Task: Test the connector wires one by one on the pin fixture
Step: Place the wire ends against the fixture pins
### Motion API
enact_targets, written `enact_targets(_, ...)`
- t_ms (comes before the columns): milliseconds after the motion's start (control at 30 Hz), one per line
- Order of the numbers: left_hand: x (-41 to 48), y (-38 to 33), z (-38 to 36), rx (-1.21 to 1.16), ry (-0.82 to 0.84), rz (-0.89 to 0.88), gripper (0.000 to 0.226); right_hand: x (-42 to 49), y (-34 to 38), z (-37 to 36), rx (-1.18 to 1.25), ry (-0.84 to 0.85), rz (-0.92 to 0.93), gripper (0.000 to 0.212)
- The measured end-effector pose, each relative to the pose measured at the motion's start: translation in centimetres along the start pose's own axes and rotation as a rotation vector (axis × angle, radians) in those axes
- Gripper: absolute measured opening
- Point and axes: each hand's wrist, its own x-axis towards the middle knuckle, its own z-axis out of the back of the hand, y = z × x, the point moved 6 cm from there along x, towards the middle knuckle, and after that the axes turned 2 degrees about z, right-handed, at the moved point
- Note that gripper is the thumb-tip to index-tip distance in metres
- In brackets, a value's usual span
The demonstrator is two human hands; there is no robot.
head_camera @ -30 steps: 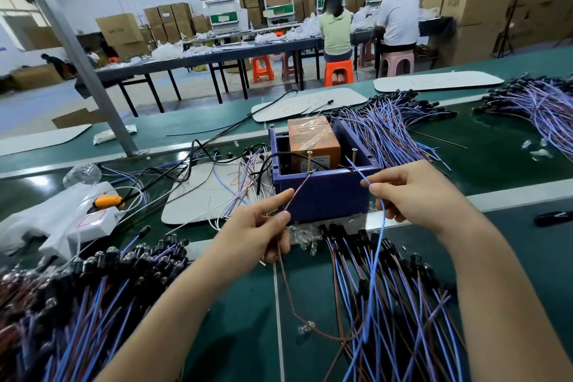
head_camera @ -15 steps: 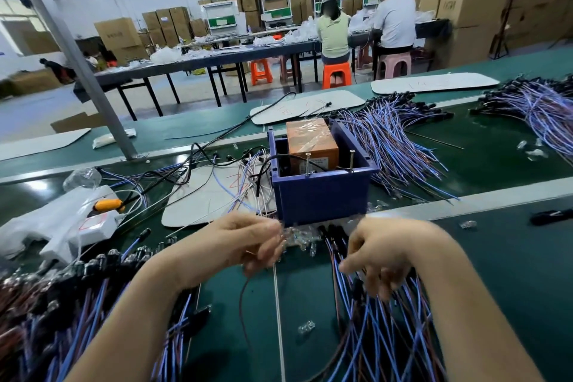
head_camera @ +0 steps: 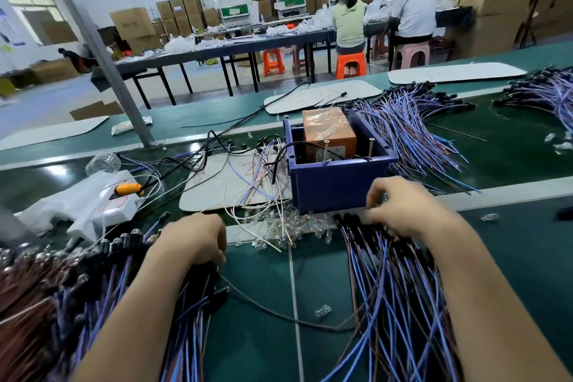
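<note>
Sensibly, the blue box (head_camera: 338, 184) with its two upright pins (head_camera: 325, 152) stands mid-worktop between two wire heaps, within reach of both. Left hand (head_camera: 198, 237) curls, knuckles up, on the near-left heap (head_camera: 93, 282); its grip is hidden. Right hand (head_camera: 400, 208) presses bent fingers into the connector ends of the near-right heap (head_camera: 390, 282), seemingly picking one; its grasp can't be seen either.

one blue bin (head_camera: 338, 183), two pins (head_camera: 325, 150), two hands (head_camera: 198, 237)

Both bare forearms extended forward, left hand (head_camera: 198, 240) curled knuckles-up, right hand (head_camera: 400, 208) lowered, fingers bent
</note>
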Motion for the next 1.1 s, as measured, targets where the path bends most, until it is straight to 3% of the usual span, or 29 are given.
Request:
enact_targets(267,-0.2,-0.8,-0.1,0.074,-0.021,-0.002,0.012,0.3,-0.4,1.2,0.314,-0.094,0.011,0.009)
enact_targets(733,-1.5,0.3,1.4,-0.047,-0.005,-0.002,0.03,-0.2,0.6,0.8,0.406,0.023,0.061,0.004)
enact_targets(867,-2.4,0.6,2.7,-0.083,-0.017,-0.007,0.025,-0.9,1.7,0.7,0.483,0.088,0.09,0.005)
enact_targets(967,-3.4,-0.4,2.7,-0.035,0.014,-0.025,0.013,-1.3,2.4,0.6,0.495,0.109,0.111,0.006)
enact_targets(1100,-4.1,-3.6,1.2,0.083,0.045,-0.069,0.029,-1.3,2.6,0.5,0.5,0.115,0.113,0.007)
